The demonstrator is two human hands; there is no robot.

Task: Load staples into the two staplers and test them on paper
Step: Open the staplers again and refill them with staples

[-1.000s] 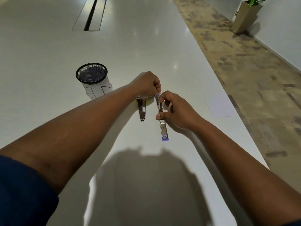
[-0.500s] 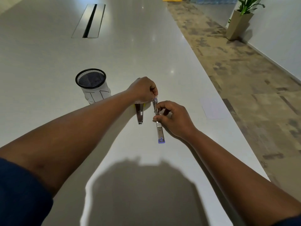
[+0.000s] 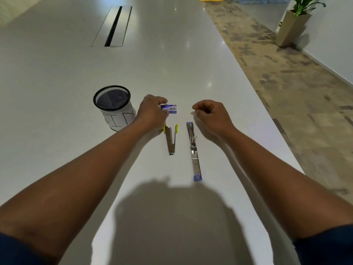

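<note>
Two staplers lie on the white table (image 3: pixel 57 73). The yellow-trimmed stapler (image 3: pixel 170 139) is hinged partly open, and the blue-trimmed stapler (image 3: pixel 193 150) lies unfolded flat to its right. Just beyond the yellow one, my left hand (image 3: pixel 151 111) pinches a small blue staple box (image 3: pixel 170 109) that sits on the table. My right hand (image 3: pixel 210 116) hovers beyond the far end of the blue stapler, fingers curled with thumb and forefinger close together; whether it pinches anything I cannot make out. A white sheet of paper (image 3: pixel 261 132) lies near the table's right edge.
A black mesh pen cup (image 3: pixel 113 107) with a white paper wrap stands left of my left hand. A cable slot (image 3: pixel 112 25) is set into the table far back. Beyond the right table edge there is carpeted floor, with a planter (image 3: pixel 292 25) by the wall.
Both hands let go of the staplers. My left hand moved forward onto the staple box, and my right hand lifted away to the right of the blue stapler.
</note>
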